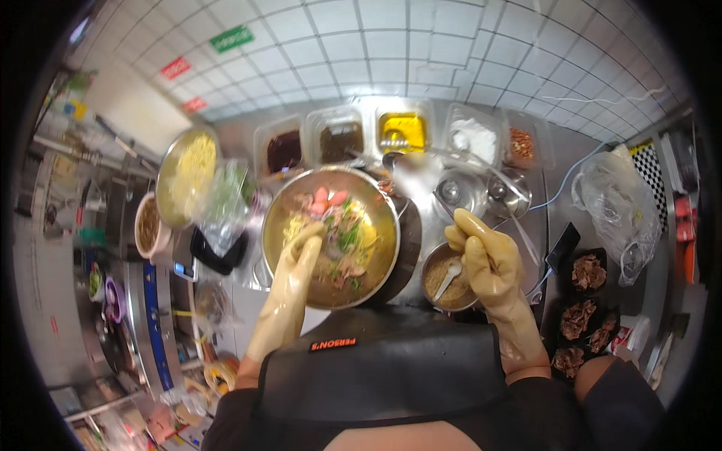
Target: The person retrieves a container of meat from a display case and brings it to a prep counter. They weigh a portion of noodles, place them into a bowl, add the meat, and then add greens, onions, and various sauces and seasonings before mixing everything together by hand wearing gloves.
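My left hand [296,259], in a cream rubber glove, hangs over the near left side of a wide metal bowl [338,290]. Its fingers are curled together, and I cannot tell whether anything is between them. In the bowl lie pale noodles, pink sausage pieces [330,200], chopped greens [351,231] and shredded meat. My right hand [489,259], gloved alike, is closed around the thin handle of a spoon [416,176], whose motion-blurred head looks whitish. Below that hand stands a metal pot [427,282] of tan granules with a white plastic spoon [448,279] in it.
Along the tiled wall stand tubs of dark sauce [284,152], brown liquid [341,144], yellow oil [403,127], white powder [474,141] and peanuts [520,144]. A noodle bowl [194,160] is at left. Black trays of meat [588,272] and a plastic bag [617,208] sit at right.
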`<state>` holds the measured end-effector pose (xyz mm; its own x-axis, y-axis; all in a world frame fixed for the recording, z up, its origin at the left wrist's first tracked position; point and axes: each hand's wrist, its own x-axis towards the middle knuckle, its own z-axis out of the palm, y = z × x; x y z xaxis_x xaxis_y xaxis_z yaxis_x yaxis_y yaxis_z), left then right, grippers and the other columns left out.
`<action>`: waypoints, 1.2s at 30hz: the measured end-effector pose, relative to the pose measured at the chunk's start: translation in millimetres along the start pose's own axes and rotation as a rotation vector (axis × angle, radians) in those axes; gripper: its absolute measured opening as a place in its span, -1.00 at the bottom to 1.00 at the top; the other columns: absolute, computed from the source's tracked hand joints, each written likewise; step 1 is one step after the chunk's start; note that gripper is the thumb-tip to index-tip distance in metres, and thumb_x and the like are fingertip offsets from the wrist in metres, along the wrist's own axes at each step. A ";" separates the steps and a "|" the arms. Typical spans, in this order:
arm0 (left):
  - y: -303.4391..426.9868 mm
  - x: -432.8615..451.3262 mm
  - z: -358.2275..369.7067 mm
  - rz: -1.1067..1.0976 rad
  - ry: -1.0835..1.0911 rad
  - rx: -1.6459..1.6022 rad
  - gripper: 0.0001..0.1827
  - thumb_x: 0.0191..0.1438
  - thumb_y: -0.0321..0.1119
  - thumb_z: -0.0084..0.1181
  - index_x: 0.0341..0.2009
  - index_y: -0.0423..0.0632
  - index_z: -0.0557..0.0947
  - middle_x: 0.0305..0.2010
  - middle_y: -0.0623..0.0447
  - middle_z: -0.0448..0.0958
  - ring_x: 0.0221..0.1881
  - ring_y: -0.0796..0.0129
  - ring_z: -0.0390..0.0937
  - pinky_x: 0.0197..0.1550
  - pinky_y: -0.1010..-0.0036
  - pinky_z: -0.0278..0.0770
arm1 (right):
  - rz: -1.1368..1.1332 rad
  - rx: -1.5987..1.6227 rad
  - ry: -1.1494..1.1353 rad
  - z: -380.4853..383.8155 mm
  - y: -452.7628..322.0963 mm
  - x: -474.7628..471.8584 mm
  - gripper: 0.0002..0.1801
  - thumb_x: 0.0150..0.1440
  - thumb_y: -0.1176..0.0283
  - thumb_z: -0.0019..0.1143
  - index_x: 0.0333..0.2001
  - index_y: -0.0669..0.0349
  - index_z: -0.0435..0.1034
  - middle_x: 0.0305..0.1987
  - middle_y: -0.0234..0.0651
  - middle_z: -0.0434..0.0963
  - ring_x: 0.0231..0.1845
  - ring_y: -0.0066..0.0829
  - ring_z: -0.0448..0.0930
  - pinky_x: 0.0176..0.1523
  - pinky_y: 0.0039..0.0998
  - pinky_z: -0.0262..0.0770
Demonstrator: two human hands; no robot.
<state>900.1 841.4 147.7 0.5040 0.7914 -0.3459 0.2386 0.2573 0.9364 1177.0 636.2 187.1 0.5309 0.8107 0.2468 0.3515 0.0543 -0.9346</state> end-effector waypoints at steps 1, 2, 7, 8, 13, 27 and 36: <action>3.1 -1.0 -4.2 0.010 0.000 -0.030 -0.45 0.40 -0.12 0.10 0.32 -0.22 0.48 0.33 -0.07 0.48 0.40 0.28 0.33 0.46 0.34 0.17 | -0.129 -0.099 -0.059 7.0 1.6 4.1 -0.56 0.42 0.35 0.04 0.21 0.47 0.46 -0.13 -0.09 0.73 -0.12 -0.39 0.74 -0.03 -0.46 0.62; -4.6 -1.4 -14.1 0.017 0.025 -0.032 -0.46 0.40 -0.14 0.10 0.32 -0.22 0.49 0.33 -0.07 0.48 0.39 0.28 0.35 0.46 0.35 0.19 | -0.218 -0.134 -0.004 14.0 4.7 4.1 -0.57 0.40 0.36 0.06 0.21 0.46 0.47 -0.15 -0.08 0.72 -0.16 -0.44 0.72 -0.07 -0.43 0.62; -11.5 -9.0 -37.5 0.014 0.099 -0.146 -0.53 0.39 -0.26 0.11 0.30 -0.21 0.51 0.31 -0.05 0.51 0.34 0.31 0.41 0.44 0.38 0.24 | -0.027 -0.126 0.515 -16.5 28.2 24.1 -0.56 0.45 0.33 0.01 0.25 0.45 0.43 -0.13 -0.14 0.69 -0.23 -0.49 0.64 -0.12 -0.47 0.58; -18.9 -10.7 -46.4 0.031 0.109 -0.151 -0.54 0.39 -0.28 0.11 0.30 -0.20 0.51 0.30 -0.05 0.52 0.33 0.32 0.42 0.44 0.38 0.25 | 0.073 -0.090 0.566 -27.2 34.2 34.6 -0.54 0.45 0.32 0.00 0.28 0.45 0.40 -0.10 -0.14 0.68 -0.20 -0.50 0.63 -0.10 -0.50 0.56; -21.8 -17.1 -52.5 -0.004 0.090 -0.132 -0.52 0.40 -0.28 0.10 0.33 -0.23 0.48 0.29 -0.07 0.52 0.33 0.30 0.42 0.45 0.36 0.24 | 0.406 -0.001 0.611 -91.2 80.4 68.1 -0.48 0.39 0.26 0.14 0.25 0.45 0.41 -0.11 -0.18 0.64 -0.18 -0.52 0.61 -0.08 -0.52 0.54; -44.3 5.9 -74.3 0.678 -0.113 0.858 -0.62 0.17 -0.36 0.15 0.04 -0.31 0.59 0.08 -0.36 0.58 0.13 -0.28 0.51 0.28 0.05 0.40 | 0.252 -0.947 0.024 29.8 5.4 -39.9 -0.70 0.25 0.17 0.13 -0.25 0.15 0.64 -0.29 -0.17 0.69 -0.29 -0.21 0.67 -0.12 -0.26 0.58; -54.8 18.0 -80.6 0.809 -0.100 0.921 -0.53 0.19 -0.25 0.21 0.06 -0.37 0.61 0.13 -0.42 0.57 0.19 -0.34 0.50 0.33 0.00 0.36 | 1.055 -1.359 -0.344 87.4 100.0 -45.3 -0.42 0.40 -0.05 -0.18 -0.18 0.12 0.69 -0.07 -0.23 0.73 0.05 -0.31 0.68 0.09 -0.38 0.58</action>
<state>829.2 886.3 95.0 0.8306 0.4850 0.2738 0.3044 -0.8070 0.5060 1120.8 655.9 60.1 0.8271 0.2600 -0.4984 0.4277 -0.8664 0.2578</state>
